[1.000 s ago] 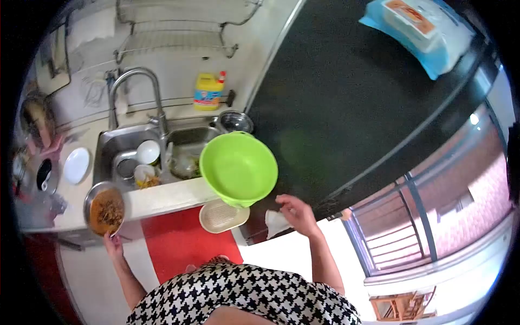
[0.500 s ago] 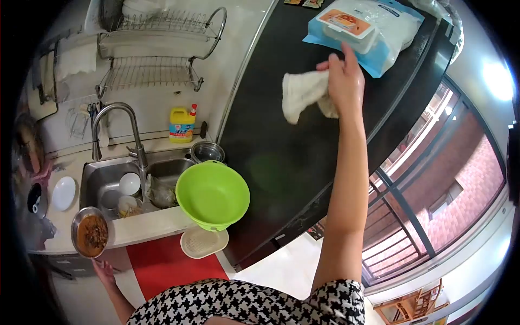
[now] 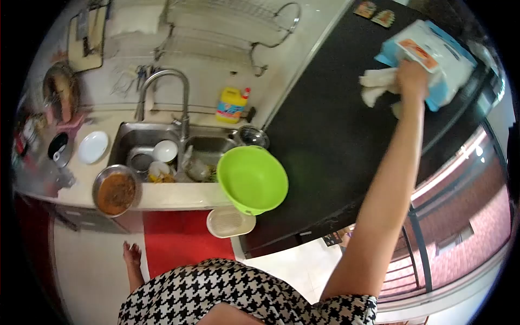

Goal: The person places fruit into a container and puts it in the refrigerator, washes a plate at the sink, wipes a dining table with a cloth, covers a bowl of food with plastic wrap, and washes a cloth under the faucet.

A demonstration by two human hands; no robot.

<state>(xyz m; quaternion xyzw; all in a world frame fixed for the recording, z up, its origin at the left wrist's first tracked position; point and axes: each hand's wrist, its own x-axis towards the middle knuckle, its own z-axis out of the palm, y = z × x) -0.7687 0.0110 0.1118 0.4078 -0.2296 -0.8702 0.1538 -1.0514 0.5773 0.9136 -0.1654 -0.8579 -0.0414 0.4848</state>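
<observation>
My right hand (image 3: 413, 80) reaches far to the upper right, its fingers closed on a crumpled white cloth (image 3: 377, 85) that hangs out to the left. Its fingertips are at the lid of a blue and white wipes pack (image 3: 447, 67), which lies on a dark surface; the hand hides part of the lid. Low on the left, my left hand (image 3: 131, 253) is held over the floor with fingers apart and nothing in them. Above it, a metal bowl (image 3: 117, 190) of reddish-brown food stands at the counter's front edge.
A double sink (image 3: 127, 142) holds bowls and a plastic bag. The green basin (image 3: 253, 179) and a pale oval tray (image 3: 231, 222) sit at its right front. A white plate (image 3: 93, 147) lies on the left; a yellow bottle (image 3: 232, 105) stands behind. A wire rack (image 3: 216, 46) hangs above.
My right hand has moved with the cloth up against the wipes pack. My left hand, earlier at the underside of the food bowl, is now apart from it. The view has shifted left.
</observation>
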